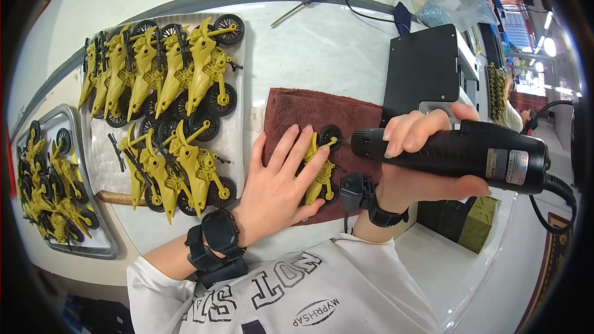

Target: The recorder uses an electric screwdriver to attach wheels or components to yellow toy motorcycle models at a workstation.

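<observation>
A yellow toy motorcycle (322,176) with black wheels lies on a dark red cloth (297,111). My left hand (278,179) presses flat on it, fingers spread over its body. My right hand (421,148) grips a black electric screwdriver (470,151) held sideways. Its tip touches the motorcycle's front wheel (330,136). Both wrists wear black bands.
A white tray (238,133) to the left holds several assembled yellow motorcycles (164,74). A metal tray (99,244) at far left holds more. A blue-handled hand screwdriver (303,3) lies at the back. A black box (424,68) stands behind the cloth; the driver's cable (560,201) trails right.
</observation>
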### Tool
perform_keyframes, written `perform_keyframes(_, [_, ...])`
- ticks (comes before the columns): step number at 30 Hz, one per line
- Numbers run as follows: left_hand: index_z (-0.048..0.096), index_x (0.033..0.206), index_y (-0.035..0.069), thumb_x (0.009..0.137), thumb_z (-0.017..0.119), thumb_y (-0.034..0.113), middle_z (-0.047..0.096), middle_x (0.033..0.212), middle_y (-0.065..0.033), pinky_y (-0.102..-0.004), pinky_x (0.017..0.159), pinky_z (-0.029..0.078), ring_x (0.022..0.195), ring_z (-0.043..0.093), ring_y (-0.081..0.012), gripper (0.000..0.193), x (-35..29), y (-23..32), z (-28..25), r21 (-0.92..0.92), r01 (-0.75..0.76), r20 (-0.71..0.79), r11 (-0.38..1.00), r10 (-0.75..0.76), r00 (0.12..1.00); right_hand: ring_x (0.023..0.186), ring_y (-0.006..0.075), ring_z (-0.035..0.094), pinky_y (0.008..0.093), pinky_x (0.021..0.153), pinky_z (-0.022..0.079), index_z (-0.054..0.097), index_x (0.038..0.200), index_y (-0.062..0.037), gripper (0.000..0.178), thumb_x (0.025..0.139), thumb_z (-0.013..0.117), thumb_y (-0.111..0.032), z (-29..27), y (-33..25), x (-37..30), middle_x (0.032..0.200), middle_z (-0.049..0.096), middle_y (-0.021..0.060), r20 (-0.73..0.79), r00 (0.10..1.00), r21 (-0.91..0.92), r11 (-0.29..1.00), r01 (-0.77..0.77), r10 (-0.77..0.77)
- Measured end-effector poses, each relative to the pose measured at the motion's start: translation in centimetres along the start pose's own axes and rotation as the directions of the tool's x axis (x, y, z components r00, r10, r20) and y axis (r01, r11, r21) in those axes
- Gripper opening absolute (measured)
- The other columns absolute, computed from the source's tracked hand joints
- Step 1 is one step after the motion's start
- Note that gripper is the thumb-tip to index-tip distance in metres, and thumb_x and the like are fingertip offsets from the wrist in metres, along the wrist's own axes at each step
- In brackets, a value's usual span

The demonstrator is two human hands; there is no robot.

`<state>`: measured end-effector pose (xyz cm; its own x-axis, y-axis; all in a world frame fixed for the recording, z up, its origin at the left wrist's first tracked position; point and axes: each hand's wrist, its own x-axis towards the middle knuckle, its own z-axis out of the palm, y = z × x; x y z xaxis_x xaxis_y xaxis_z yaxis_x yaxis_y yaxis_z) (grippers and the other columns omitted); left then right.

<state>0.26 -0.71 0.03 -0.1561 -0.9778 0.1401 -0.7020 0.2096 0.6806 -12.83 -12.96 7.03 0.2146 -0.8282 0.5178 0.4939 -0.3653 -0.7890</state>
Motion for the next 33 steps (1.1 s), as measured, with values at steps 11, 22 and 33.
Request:
perform_keyframes(11, [0.043, 0.135, 0.010, 0.064, 0.075, 0.041, 0.038, 0.140, -0.0160, -0.0562, 0.104, 0.018, 0.131, 0.031, -0.0321, 0.084, -0.1, 0.0, 0.1, -0.002, 0.022, -0.006, 1.000, -0.022, 1.000, 0.044, 0.0188, 0.049, 0.0328, 0.048, 0.043, 0.037, 0.121, -0.0016, 0.094, 0.073, 0.041, -0.082, 1.2, -0.2, 0.6, 0.062, 0.051, 0.0075, -0.051, 0.989, -0.188, 0.971, -0.149, 0.142])
perform_keyframes(22, [0.045, 0.133, 0.010, 0.063, 0.076, 0.040, 0.039, 0.140, -0.0154, -0.0561, 0.104, 0.018, 0.132, 0.031, -0.0319, 0.083, -0.2, -0.1, 0.1, -0.020, 0.026, -0.008, 0.999, -0.026, 1.000, 0.045, 0.0176, 0.050, 0.0312, 0.048, 0.043, 0.037, 0.121, -0.0055, 0.087, 0.074, 0.046, -0.079, 0.7, 0.4, 0.2, 0.063, 0.050, 0.0061, 0.007, 0.991, -0.216, 0.968, -0.126, 0.131])
perform_keyframes(33, [0.044, 0.133, 0.009, 0.063, 0.075, 0.041, 0.039, 0.139, -0.0157, -0.0566, 0.104, 0.018, 0.131, 0.032, -0.0324, 0.082, 0.2, 0.2, 0.3, -0.014, 0.003, -0.008, 1.000, -0.003, 1.000, 0.046, 0.0182, 0.050, 0.0303, 0.048, 0.042, 0.041, 0.108, -0.0082, 0.076, 0.072, 0.056, -0.074, -0.3, 0.1, -0.5, 0.065, 0.052, 0.0064, 0.088, 0.992, -0.175, 0.982, -0.074, 0.090])
